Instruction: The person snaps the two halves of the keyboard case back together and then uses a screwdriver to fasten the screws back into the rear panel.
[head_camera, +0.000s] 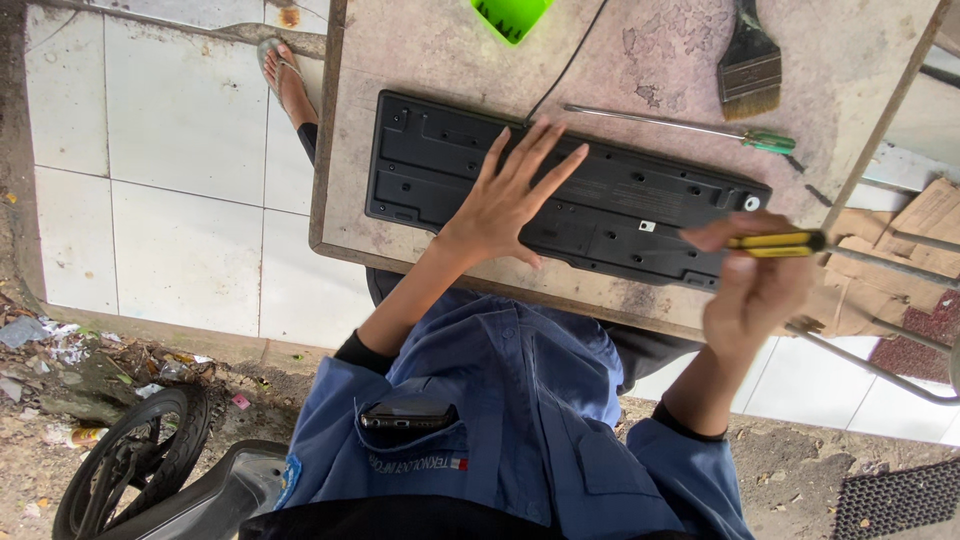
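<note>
A black keyboard (600, 215) lies face down on a worn table (420, 50), its cable (570, 62) running off toward the far edge. My left hand (505, 200) rests flat on the keyboard's back, fingers spread and holding nothing. My right hand (755, 290) is at the keyboard's right end and grips a screwdriver with a yellow and black handle (778, 243). The handle lies sideways above the keyboard's right corner, and its tip is hidden behind my fingers.
On the table beyond the keyboard lie a long screwdriver with a green handle (700, 128), a paintbrush (750, 65) and a green plastic container (510, 15). A sandalled foot (285, 80) stands on the tiled floor at the left. Cardboard (900, 230) and metal rods lie at the right, a motorbike wheel (130, 460) at the bottom left.
</note>
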